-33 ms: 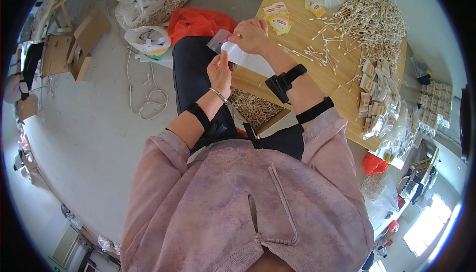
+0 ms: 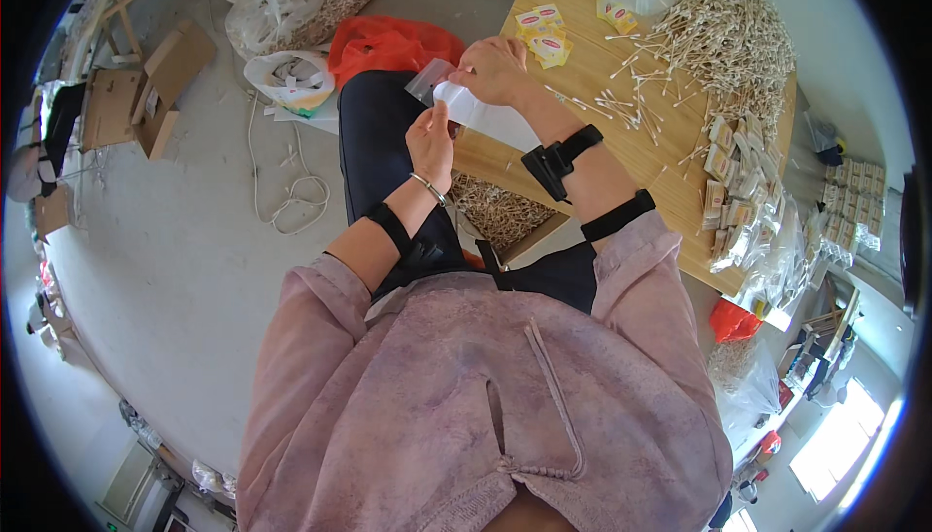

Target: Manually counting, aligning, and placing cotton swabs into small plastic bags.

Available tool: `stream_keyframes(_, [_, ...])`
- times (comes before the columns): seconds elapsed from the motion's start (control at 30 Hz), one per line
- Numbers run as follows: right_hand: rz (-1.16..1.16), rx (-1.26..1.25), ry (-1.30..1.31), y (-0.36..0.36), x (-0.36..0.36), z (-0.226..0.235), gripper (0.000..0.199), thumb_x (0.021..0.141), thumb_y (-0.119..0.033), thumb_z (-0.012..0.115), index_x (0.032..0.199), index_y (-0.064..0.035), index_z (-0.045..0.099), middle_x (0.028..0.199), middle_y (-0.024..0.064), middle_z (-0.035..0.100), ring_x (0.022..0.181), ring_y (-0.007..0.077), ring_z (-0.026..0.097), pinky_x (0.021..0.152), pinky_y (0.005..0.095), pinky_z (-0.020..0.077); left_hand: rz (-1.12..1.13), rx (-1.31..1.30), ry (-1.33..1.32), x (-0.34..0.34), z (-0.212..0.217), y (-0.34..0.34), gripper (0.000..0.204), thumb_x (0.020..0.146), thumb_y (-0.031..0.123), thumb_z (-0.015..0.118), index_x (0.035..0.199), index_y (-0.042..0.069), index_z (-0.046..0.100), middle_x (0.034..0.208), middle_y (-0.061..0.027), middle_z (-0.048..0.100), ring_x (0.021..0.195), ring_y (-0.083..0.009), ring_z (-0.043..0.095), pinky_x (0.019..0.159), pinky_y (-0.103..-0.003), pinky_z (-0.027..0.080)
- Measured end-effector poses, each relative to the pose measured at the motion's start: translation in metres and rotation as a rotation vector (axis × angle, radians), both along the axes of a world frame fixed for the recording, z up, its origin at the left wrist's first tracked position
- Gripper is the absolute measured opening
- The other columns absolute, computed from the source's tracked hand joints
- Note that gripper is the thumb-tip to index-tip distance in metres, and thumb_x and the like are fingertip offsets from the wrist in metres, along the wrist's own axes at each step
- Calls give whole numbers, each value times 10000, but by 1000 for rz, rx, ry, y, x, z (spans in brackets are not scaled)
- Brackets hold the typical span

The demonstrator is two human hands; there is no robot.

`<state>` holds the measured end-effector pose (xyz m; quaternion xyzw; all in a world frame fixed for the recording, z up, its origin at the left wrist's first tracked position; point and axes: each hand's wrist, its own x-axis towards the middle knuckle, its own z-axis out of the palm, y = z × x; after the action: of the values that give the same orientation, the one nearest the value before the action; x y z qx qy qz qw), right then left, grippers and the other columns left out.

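Note:
My left hand (image 2: 430, 149) is raised over my lap, with its fingers closed and the thumb pointing up against a white sheet-like piece (image 2: 495, 122). A small clear plastic bag (image 2: 423, 80) sticks out to the left between my hands. My right hand (image 2: 493, 72) is bent over the table's near left corner, its fingertips pinched at the bag's edge. Part of the bag and whatever lies inside it are hidden by my fingers. Beside my right hand, several yellow-and-white printed cards (image 2: 546, 35) lie on the wooden table (image 2: 602, 158).
A large heap of cotton swabs (image 2: 728, 27) covers the table's far right, with filled packs (image 2: 738, 173) below it. Under the tabletop, a box (image 2: 505, 212) holds more swabs. At left lie a red bag (image 2: 388, 45), white plastic bags (image 2: 291, 81), a cable (image 2: 303, 200) and a carton (image 2: 160, 95).

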<state>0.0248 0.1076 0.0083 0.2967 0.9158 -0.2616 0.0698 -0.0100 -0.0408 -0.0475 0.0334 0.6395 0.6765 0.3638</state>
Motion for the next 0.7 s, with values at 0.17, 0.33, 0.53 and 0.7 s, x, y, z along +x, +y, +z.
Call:
stream_keyframes(0.17, [0, -61, -22, 4, 2, -2, 256, 813, -339, 580, 836, -124, 716, 1062, 36, 624, 1184, 250, 417, 1028, 466, 190, 27, -39, 30, 5, 14, 5, 298, 941, 302, 533, 863, 34, 639, 689, 53, 515, 643, -36, 431, 565, -200, 341])
stream_keyframes(0.33, [52, 62, -7, -1, 5, -8, 246, 848, -291, 532, 931, -137, 704, 1216, 48, 553, 1291, 260, 310, 1086, 486, 115, 122, -39, -171, 0, 12, 6, 246, 906, 258, 570, 890, 26, 652, 728, 41, 549, 655, -49, 448, 596, -217, 364])
stream_keyframes(0.53, [115, 26, -81, -1, 12, -1, 334, 900, -341, 470, 1092, -165, 677, 1410, 89, 387, 1382, 296, 149, 1120, 495, 63, 21, -62, -68, 8, 12, -1, 246, 882, 231, 607, 881, -11, 645, 737, 36, 555, 673, -58, 457, 618, -217, 370])
stream_keyframes(0.7, [132, 57, -150, -3, 12, 11, 309, 895, -344, 481, 1108, -220, 667, 1470, 88, 304, 1402, 334, 82, 1126, 498, 26, -153, -66, 79, 0, 1, -12, 231, 867, 226, 633, 819, 0, 635, 723, 35, 540, 672, -57, 448, 614, -219, 364])
